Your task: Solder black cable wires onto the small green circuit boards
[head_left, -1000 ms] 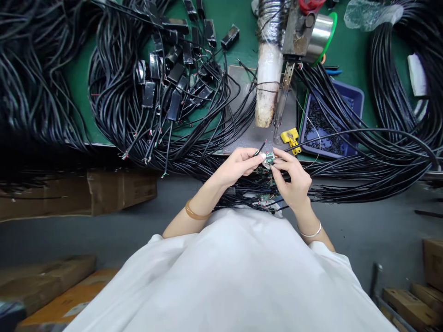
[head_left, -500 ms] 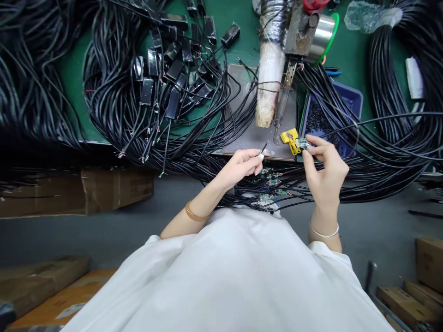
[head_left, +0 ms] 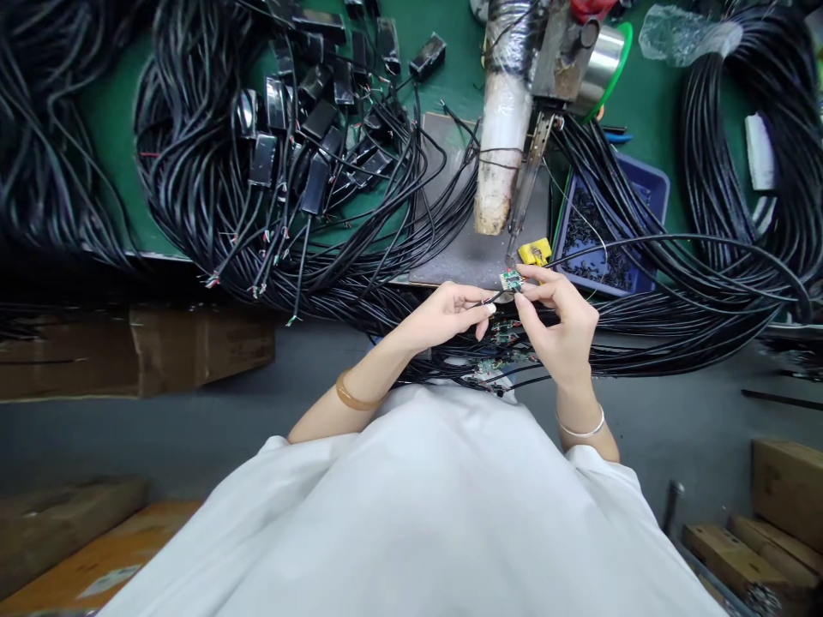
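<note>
Between the thumb and fingers of my right hand [head_left: 556, 317] is a small green circuit board [head_left: 512, 279] with wires attached, held close to the board mat's front edge. My left hand [head_left: 450, 315], just to its left, pinches a thin black cable [head_left: 494, 298] whose end points toward the circuit board. Whether the cable end touches the board I cannot tell. Behind my right fingers sits a yellow clip [head_left: 535, 251], partly hidden by them. The tip of a soldering iron [head_left: 524, 193] in its stand points down just above the clip.
Several wired circuit boards [head_left: 492, 364] hang at the table edge by my lap. A blue bin [head_left: 657, 190] of small black pieces stands right. Black cable bundles [head_left: 199, 146] and black boxes [head_left: 318, 180] lie left. A white wrapped tube [head_left: 498, 163] rises behind the hands.
My right hand has drawn the circuit board out of the yellow clip and moved it left, beside the cable end. My left hand has stayed nearly in place, still pinching the cable.
</note>
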A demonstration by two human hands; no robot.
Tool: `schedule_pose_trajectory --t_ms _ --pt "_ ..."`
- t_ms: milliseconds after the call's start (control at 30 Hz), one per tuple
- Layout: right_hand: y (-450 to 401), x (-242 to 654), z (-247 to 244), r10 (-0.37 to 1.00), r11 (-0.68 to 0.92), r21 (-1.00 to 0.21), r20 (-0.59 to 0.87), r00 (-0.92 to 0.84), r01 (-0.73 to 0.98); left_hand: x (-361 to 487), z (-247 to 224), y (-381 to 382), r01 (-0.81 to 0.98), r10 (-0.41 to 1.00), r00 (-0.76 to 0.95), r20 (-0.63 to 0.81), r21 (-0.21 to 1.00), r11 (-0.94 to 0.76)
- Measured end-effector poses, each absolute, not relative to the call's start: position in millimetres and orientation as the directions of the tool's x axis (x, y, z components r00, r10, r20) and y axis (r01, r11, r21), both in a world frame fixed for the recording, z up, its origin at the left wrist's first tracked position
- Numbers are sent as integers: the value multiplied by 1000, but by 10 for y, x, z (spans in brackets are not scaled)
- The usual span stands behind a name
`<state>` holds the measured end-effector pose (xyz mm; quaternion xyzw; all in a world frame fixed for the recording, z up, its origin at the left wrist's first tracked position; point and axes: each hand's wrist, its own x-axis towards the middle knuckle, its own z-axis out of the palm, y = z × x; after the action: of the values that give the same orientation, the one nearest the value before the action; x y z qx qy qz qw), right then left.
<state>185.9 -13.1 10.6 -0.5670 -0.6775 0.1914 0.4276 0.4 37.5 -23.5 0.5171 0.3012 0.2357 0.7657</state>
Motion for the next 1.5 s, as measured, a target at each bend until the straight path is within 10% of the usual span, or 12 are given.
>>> schedule_pose_trajectory --t_ms 467,1500 --pt "-88 1969 -5 887 320 -565 460 -32 760 188 -274 476 -239 886 428 -179 923 302" --pt "132 1943 -21 845 435 -443 501 -186 784 353 -196 613 70 967 170 192 976 -206"
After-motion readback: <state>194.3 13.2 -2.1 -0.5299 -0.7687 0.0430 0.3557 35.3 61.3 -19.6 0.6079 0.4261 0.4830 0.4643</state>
